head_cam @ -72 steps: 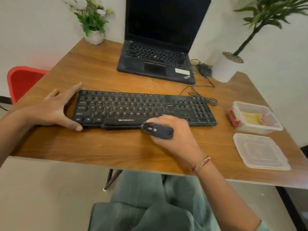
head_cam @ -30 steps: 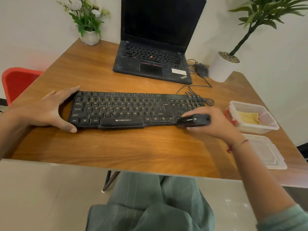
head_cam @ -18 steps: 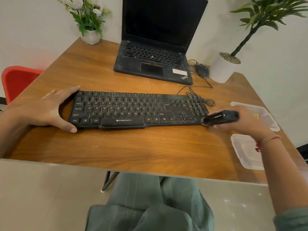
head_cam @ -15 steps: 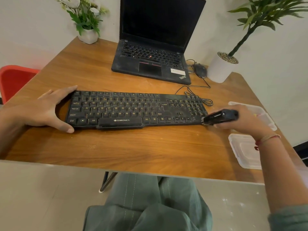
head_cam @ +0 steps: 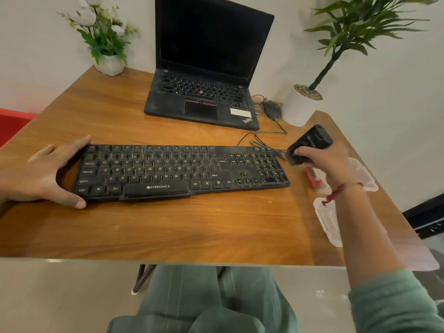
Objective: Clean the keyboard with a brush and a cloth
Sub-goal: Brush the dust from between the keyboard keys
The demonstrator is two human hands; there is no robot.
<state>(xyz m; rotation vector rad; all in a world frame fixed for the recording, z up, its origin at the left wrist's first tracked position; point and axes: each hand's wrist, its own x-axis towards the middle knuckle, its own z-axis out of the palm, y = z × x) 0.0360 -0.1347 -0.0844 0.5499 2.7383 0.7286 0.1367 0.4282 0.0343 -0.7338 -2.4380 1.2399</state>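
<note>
A wooden worktop [head_cam: 168, 224] stands against a pale wall, with a red chair [head_cam: 12, 123] at its left edge. A black Zebronics keyboard [head_cam: 180, 169] lies flat across the near half. The left hand [head_cam: 40, 174] braces the keyboard's left end, fingers [head_cam: 72, 145] straight and spread, with the thumb at the near corner and the forefinger along the far corner. The right hand [head_cam: 322, 159] holds a black brush [head_cam: 307, 145], fingers curled round its body. The brush is tilted, its bristles just beside the keyboard's far right corner; whether they touch cannot be told. Behind stand an open ThinkPad laptop [head_cam: 204, 68], a mouse [head_cam: 272, 109], a flower pot [head_cam: 109, 64] and a potted plant [head_cam: 300, 106]. A clear plastic container [head_cam: 360, 174] and its lid [head_cam: 329, 219] lie partly under the right forearm.
</note>
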